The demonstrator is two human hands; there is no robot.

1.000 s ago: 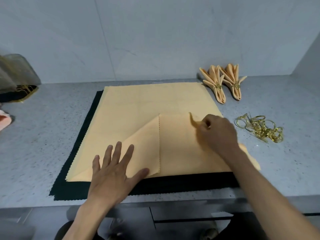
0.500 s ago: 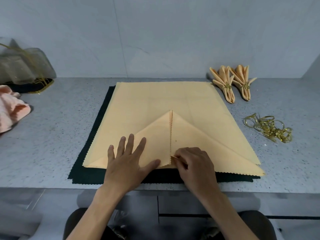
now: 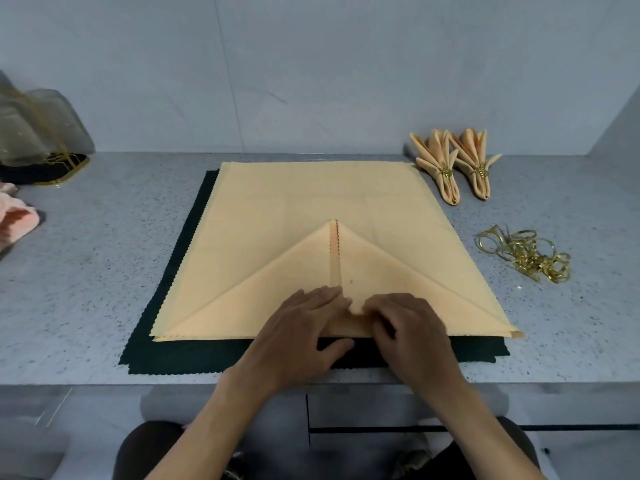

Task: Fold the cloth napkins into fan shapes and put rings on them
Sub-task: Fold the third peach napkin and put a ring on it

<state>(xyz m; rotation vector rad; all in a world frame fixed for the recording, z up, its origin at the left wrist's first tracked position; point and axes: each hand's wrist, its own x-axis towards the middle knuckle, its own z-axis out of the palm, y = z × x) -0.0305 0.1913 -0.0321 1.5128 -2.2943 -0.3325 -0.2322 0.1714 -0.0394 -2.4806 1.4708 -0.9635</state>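
The napkin (image 3: 311, 216) is folded to a triangle, apex at 12 o'clock. Its near edge is pinched by the left hand (image 3: 298, 337) and right hand (image 3: 412, 337), fingers curled

Peach napkin (image 3: 311, 209) flat on dark cloth, both near corners folded in; pinked edges meet at centre seam, forming a triangle, apex pointing away. Two finished fan-folded napkins (image 3: 453, 164), each ringed in gold, lie side by side at far right. Loose gold rings (image 3: 526, 251) heaped nearer, right of napkin
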